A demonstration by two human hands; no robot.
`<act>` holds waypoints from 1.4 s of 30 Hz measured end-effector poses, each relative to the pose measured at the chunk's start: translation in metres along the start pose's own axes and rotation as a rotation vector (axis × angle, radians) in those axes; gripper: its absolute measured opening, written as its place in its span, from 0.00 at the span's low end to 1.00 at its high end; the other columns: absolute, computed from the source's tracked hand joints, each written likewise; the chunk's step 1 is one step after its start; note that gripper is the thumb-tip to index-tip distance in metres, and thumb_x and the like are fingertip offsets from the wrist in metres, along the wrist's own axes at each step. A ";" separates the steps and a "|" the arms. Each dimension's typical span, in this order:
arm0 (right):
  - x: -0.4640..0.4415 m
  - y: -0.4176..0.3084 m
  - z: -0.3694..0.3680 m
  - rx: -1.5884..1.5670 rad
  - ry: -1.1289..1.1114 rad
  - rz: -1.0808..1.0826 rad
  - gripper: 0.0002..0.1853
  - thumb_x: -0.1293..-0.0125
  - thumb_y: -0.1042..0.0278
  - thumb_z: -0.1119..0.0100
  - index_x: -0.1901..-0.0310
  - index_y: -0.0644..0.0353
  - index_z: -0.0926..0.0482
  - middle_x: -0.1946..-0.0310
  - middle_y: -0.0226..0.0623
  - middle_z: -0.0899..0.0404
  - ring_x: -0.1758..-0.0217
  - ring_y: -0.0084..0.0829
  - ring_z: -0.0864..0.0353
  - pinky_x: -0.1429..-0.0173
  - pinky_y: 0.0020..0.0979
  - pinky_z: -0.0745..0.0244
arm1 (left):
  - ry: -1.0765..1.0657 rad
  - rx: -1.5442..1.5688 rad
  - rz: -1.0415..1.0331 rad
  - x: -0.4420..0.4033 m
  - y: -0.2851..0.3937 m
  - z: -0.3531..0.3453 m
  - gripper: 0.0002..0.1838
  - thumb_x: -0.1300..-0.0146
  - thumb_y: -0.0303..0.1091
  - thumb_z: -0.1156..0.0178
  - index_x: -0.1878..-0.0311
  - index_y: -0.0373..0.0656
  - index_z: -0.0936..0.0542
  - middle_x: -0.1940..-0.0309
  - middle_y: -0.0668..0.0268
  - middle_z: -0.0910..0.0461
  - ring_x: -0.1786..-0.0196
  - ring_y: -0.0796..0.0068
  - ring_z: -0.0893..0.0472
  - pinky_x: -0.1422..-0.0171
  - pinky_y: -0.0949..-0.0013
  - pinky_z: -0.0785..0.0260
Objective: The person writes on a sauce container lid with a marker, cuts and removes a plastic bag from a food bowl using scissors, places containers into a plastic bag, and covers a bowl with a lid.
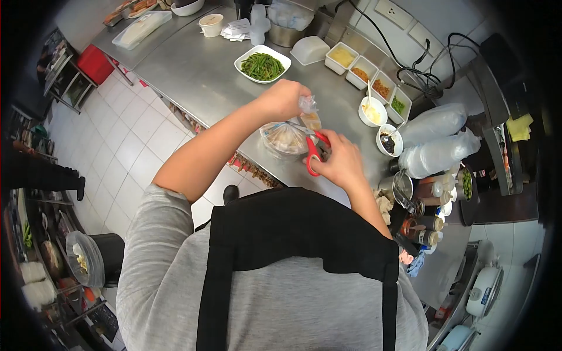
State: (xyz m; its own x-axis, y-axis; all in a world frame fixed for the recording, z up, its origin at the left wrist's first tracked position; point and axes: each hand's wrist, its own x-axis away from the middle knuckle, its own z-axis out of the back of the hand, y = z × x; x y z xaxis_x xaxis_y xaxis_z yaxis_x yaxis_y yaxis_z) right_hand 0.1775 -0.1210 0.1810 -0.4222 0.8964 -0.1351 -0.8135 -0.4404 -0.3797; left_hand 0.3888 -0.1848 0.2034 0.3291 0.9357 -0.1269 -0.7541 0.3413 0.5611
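My left hand (283, 98) is closed on the gathered top of a clear plastic bag (283, 138), pulling it upward. Pale, stick-like or sliced food shows through the bag, which rests near the steel counter's front edge; its exact kind I cannot make out. Red-handled scissors (314, 161) are gripped in my right hand (341, 158), with fingers at the handles. Their blades point left across the bag's neck, just below my left hand. Another small bag with tan contents (311, 120) lies right behind the blades.
A white bowl of green beans (263, 65) stands beyond my left hand on the steel counter (199, 76). Several white tubs of toppings (361, 72) line the wall. To the right are a bowl with dark sauce (389, 140), plastic-wrapped stacks (439, 153) and sauce jars (430, 190).
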 end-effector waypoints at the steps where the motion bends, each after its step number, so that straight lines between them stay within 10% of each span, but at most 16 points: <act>1: -0.007 -0.005 -0.001 0.008 -0.015 0.005 0.33 0.59 0.50 0.35 0.48 0.53 0.24 0.61 0.43 0.21 0.55 0.46 0.21 0.50 0.44 0.31 | 0.015 -0.006 0.000 0.000 0.001 -0.001 0.19 0.57 0.28 0.30 0.56 0.45 0.17 0.62 0.52 0.18 0.56 0.52 0.19 0.49 0.60 0.27; 22: -0.027 -0.006 0.013 -0.083 -0.122 -0.028 0.23 0.54 0.62 0.36 0.53 0.57 0.20 0.67 0.49 0.18 0.63 0.49 0.19 0.57 0.43 0.25 | 0.174 0.011 -0.183 -0.004 0.009 -0.001 0.12 0.59 0.23 0.37 0.66 0.44 0.17 0.68 0.53 0.18 0.61 0.52 0.18 0.54 0.59 0.26; 26: 0.007 0.003 0.027 -0.325 -0.061 -0.152 0.21 0.47 0.70 0.40 0.49 0.59 0.22 0.69 0.44 0.17 0.65 0.37 0.18 0.60 0.35 0.24 | 0.461 0.032 -0.169 0.008 0.023 0.035 0.12 0.53 0.24 0.37 0.62 0.41 0.19 0.67 0.60 0.18 0.61 0.67 0.18 0.54 0.68 0.27; 32: 0.159 0.024 0.127 -0.765 0.208 -0.271 0.25 0.43 0.79 0.42 0.41 0.59 0.29 0.71 0.26 0.22 0.72 0.14 0.27 0.69 0.17 0.33 | 0.210 0.492 -0.050 0.075 -0.004 0.059 0.08 0.50 0.20 0.42 0.65 0.39 0.21 0.67 0.69 0.21 0.61 0.80 0.25 0.54 0.75 0.33; 37: 0.263 0.042 0.196 -0.177 0.603 -0.816 0.13 0.44 0.80 0.42 0.55 0.62 0.20 0.74 0.31 0.20 0.71 0.16 0.24 0.68 0.21 0.30 | 0.006 0.651 -0.051 0.157 -0.034 -0.006 0.13 0.61 0.12 0.50 0.74 0.39 0.23 0.65 0.64 0.26 0.57 0.71 0.27 0.53 0.74 0.35; 42: 0.300 0.161 0.220 0.398 0.312 -1.095 0.11 0.45 0.67 0.40 0.60 0.57 0.15 0.73 0.46 0.18 0.67 0.34 0.16 0.63 0.31 0.24 | -0.152 0.755 0.320 0.221 -0.062 -0.103 0.11 0.58 0.13 0.42 0.73 0.40 0.22 0.67 0.67 0.25 0.59 0.75 0.25 0.54 0.73 0.34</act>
State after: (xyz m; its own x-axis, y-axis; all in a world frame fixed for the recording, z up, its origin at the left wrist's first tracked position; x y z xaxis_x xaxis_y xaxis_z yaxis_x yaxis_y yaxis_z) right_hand -0.1686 0.0658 0.2806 0.6386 0.7540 -0.1541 -0.7696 0.6252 -0.1298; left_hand 0.4493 0.0098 0.0565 0.2776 0.9368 0.2131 -0.2579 -0.1410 0.9558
